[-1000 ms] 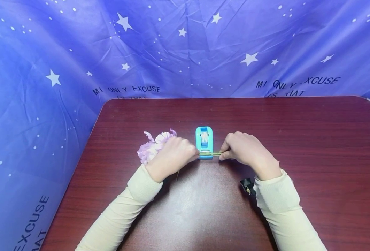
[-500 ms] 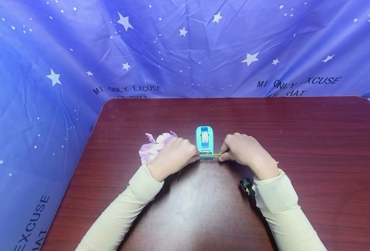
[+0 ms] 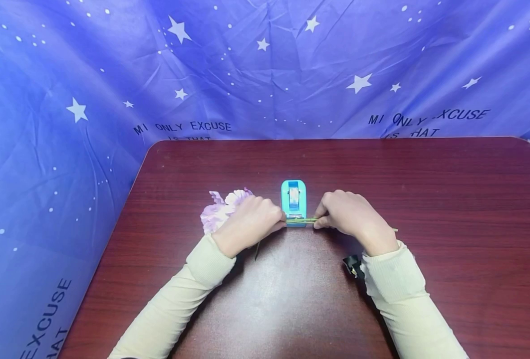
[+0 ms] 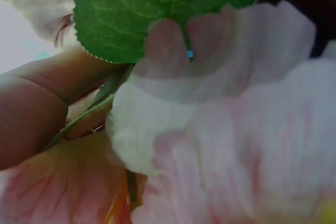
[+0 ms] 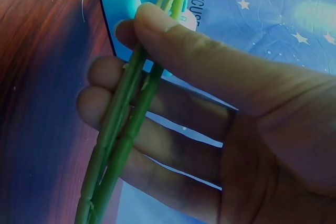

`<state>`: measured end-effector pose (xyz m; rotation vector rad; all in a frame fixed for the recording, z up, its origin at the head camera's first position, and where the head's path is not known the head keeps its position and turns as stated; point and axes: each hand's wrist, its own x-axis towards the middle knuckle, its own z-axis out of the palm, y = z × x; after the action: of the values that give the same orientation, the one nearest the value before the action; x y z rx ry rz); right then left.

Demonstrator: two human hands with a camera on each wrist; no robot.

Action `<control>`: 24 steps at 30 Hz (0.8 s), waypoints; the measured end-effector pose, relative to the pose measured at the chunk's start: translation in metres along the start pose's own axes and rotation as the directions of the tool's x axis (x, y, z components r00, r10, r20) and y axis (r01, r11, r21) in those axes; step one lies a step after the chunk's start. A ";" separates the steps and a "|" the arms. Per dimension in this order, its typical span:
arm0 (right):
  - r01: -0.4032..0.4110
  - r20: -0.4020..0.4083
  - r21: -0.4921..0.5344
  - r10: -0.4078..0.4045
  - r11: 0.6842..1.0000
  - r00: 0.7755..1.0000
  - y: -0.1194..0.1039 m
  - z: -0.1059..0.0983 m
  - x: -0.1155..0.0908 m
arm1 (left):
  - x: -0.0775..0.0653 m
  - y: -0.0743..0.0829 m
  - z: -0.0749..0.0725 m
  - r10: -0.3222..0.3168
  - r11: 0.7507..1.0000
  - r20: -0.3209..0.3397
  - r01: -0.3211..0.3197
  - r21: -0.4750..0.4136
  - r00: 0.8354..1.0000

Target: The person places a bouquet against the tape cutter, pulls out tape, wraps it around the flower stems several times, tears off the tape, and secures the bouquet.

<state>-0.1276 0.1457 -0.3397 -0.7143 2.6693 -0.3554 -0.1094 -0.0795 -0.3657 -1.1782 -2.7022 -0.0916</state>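
Observation:
Pale purple and white flowers (image 3: 217, 212) lie to the left in the head view, partly behind my left hand (image 3: 253, 221), which grips their stems near the blooms. In the left wrist view, pinkish petals (image 4: 210, 124) and a green leaf (image 4: 126, 17) fill most of the picture and hide much of the grip. My right hand (image 3: 352, 219) pinches the green stems (image 5: 123, 114) between thumb and fingers, farther toward their cut ends. Between the hands, the stems run sideways across the front of a light-blue tape dispenser (image 3: 284, 197) holding a roll of clear tape.
The dark red wooden table (image 3: 462, 209) reaches back to a blue star-printed cloth (image 3: 265, 75) with black lettering, which also hangs at the left side. A black wrist camera (image 3: 353, 267) shows by the right cuff.
Both hands keep their hold on the stems and have barely moved. The stretch of stems between them has shifted slightly over the front of the dispenser.

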 end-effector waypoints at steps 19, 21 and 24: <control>-0.007 0.014 -0.001 0.007 1.000 1.000 0.000 0.002 0.000 | -0.001 0.003 0.004 -0.027 0.997 -0.018 0.028 0.065 0.999; -0.007 0.014 -0.002 0.007 1.000 1.000 0.000 0.002 0.000 | -0.001 0.003 0.004 -0.031 0.998 -0.009 0.032 0.059 0.999; -0.002 0.011 -0.005 0.002 1.000 1.000 0.000 0.002 0.000 | -0.001 0.003 0.005 -0.028 0.998 -0.001 0.028 0.059 1.000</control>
<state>-0.1264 0.1453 -0.3413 -0.7128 2.6613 -0.3439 -0.1074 -0.0770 -0.3708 -1.1234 -2.7019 -0.0156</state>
